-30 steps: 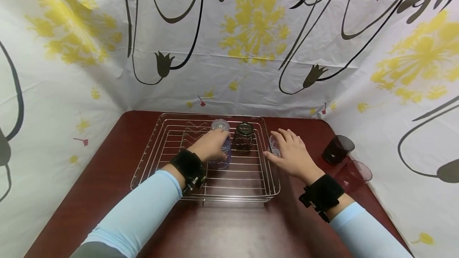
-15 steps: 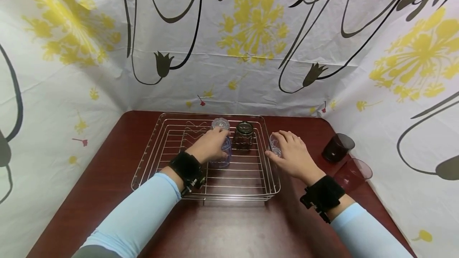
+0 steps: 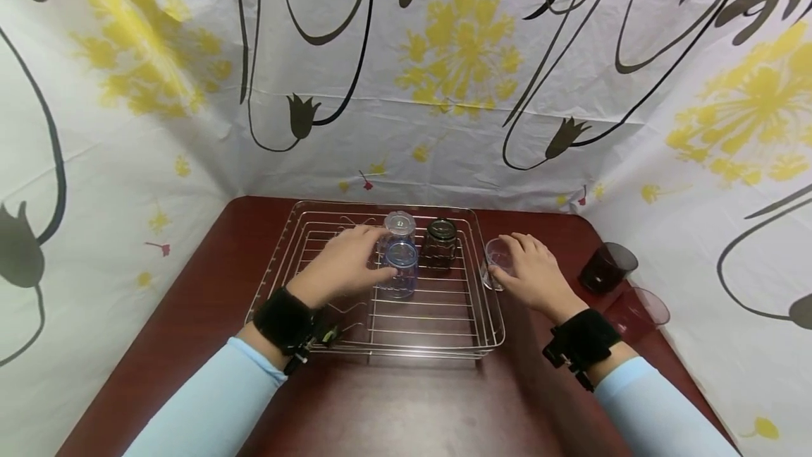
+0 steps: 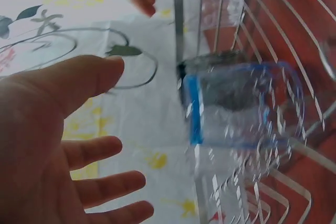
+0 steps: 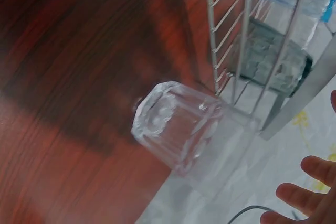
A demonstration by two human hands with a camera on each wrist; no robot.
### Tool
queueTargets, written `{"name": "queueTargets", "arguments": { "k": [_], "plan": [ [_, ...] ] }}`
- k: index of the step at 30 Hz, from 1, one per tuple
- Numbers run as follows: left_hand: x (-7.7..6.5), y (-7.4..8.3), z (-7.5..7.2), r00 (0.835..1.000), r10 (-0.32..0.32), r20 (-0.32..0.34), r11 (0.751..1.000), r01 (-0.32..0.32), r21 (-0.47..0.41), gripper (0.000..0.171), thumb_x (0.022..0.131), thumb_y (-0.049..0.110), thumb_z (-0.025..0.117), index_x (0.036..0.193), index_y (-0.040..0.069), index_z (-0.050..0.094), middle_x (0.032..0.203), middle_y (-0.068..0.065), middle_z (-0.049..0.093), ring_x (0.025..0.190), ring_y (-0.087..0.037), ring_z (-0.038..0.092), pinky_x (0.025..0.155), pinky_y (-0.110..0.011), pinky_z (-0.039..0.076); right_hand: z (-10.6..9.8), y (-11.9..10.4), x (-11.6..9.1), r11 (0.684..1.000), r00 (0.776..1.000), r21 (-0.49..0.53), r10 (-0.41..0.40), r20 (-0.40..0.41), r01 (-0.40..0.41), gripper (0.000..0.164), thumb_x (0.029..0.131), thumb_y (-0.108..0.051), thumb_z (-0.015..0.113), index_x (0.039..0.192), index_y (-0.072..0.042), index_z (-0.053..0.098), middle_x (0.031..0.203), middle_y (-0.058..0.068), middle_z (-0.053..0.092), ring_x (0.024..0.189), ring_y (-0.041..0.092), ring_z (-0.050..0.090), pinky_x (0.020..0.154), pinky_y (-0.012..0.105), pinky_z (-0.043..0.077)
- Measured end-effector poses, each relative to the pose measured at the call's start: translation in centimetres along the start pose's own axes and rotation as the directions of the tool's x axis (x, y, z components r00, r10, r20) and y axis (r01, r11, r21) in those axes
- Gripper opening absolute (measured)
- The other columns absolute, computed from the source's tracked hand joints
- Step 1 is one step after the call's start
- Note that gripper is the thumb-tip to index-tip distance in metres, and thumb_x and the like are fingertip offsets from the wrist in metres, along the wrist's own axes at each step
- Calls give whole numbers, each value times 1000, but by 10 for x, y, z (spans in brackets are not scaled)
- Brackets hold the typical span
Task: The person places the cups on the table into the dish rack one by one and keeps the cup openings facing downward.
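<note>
My left hand (image 3: 339, 268) is just left of a blue-tinted glass (image 3: 401, 275), its fingers spread. The left wrist view shows a gap between the fingertips (image 4: 113, 72) and that glass. The glass is upside down on a wire rack (image 3: 419, 352). Outside the rack's right side, my right hand (image 3: 538, 275) is beside a clear glass (image 5: 184, 129) that stands upright on the table. Its fingers (image 5: 299, 198) are relaxed and apart from the glass in the right wrist view.
Behind the blue glass a clear glass (image 3: 400, 223) is upside down on the rack, with a dark green glass (image 3: 439, 244) to its right. On the table's right side are a dark tumbler (image 3: 607, 268) and a reddish tumbler (image 3: 636, 312). Patterned cloth (image 3: 406, 147) surrounds the table.
The left hand has come off the blue glass and drawn back to the left, leaving it on the rack. The right hand has stayed beside the clear glass. The head view has shifted slightly.
</note>
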State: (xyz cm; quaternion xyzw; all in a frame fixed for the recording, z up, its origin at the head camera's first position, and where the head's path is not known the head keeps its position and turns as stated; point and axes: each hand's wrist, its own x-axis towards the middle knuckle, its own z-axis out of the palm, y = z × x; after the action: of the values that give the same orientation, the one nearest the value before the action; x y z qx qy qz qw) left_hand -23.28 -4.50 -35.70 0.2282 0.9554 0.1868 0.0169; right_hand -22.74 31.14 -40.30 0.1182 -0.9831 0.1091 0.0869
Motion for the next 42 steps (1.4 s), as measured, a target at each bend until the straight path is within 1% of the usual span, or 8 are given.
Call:
{"name": "queueTargets", "arguments": {
  "k": [3, 6, 11, 18, 23, 29, 36, 42],
  "plan": [
    [-12, -8, -4, 997, -12, -81, 999, 15, 38, 81, 91, 58, 64, 154, 14, 38, 156, -16, 41, 144, -37, 36, 117, -59, 28, 1, 5, 0, 1000, 999, -1, 25, 22, -25, 67, 98, -41, 58, 149, -4, 40, 151, 28, 36, 143, 49, 28, 113, 68, 22],
    [-23, -14, -6, 988, -32, -153, 994, 48, 97, 86, 90, 67, 58, 156, 16, 36, 160, -16, 34, 148, -37, 31, 118, -61, 23, 2, 8, 0, 999, 998, -1, 42, 40, -42, 69, 99, -44, 57, 151, -3, 36, 152, 29, 33, 143, 51, 26, 112, 70, 21],
    [-40, -19, -8, 974, -66, -217, 985, 98, 143, 90, 87, 75, 53, 155, 18, 37, 161, -15, 31, 148, -38, 28, 119, -63, 19, 7, 11, 3, 999, 999, 0, 40, 33, -40, 70, 99, -45, 55, 152, -4, 36, 152, 29, 34, 141, 52, 28, 111, 70, 23],
    [-55, -18, -8, 969, -71, -235, 985, 105, 136, 90, 87, 77, 49, 155, 19, 37, 160, -15, 33, 148, -39, 29, 119, -64, 19, 12, 13, 4, 999, 997, 0, 54, 49, -54, 68, 99, -42, 56, 151, -2, 36, 151, 31, 33, 141, 54, 26, 111, 70, 22],
    [-61, -17, -8, 966, -64, -251, 988, 97, 119, 91, 86, 78, 50, 155, 19, 39, 160, -15, 34, 147, -39, 30, 118, -65, 20, 14, 15, 3, 998, 997, -8, 57, 53, -57, 68, 98, -41, 57, 150, -1, 36, 151, 32, 33, 141, 56, 25, 112, 70, 21],
    [-61, -17, -8, 966, -77, -247, 988, 106, 109, 92, 85, 76, 54, 155, 19, 38, 161, -15, 33, 148, -40, 28, 118, -64, 20, 17, 16, 6, 997, 996, -1, 74, 55, -74, 72, 97, -39, 59, 152, -2, 32, 152, 32, 31, 141, 56, 24, 112, 71, 20],
    [-60, -20, -4, 970, -88, -229, 987, 116, 113, 92, 83, 75, 58, 153, 18, 40, 159, -15, 35, 147, -40, 29, 118, -63, 23, 23, 17, 12, 995, 991, -5, 99, 95, -99, 80, 97, -39, 59, 156, -1, 22, 154, 32, 26, 141, 56, 22, 111, 71, 20],
    [-62, -21, -3, 967, -89, -239, 986, 120, 119, 92, 82, 74, 60, 152, 18, 42, 158, -14, 37, 146, -40, 31, 117, -64, 24, 27, 18, 17, 996, 990, -9, 91, 104, -91, 79, 97, -37, 59, 156, 1, 22, 155, 34, 24, 141, 57, 21, 111, 72, 20]
  ]
}}
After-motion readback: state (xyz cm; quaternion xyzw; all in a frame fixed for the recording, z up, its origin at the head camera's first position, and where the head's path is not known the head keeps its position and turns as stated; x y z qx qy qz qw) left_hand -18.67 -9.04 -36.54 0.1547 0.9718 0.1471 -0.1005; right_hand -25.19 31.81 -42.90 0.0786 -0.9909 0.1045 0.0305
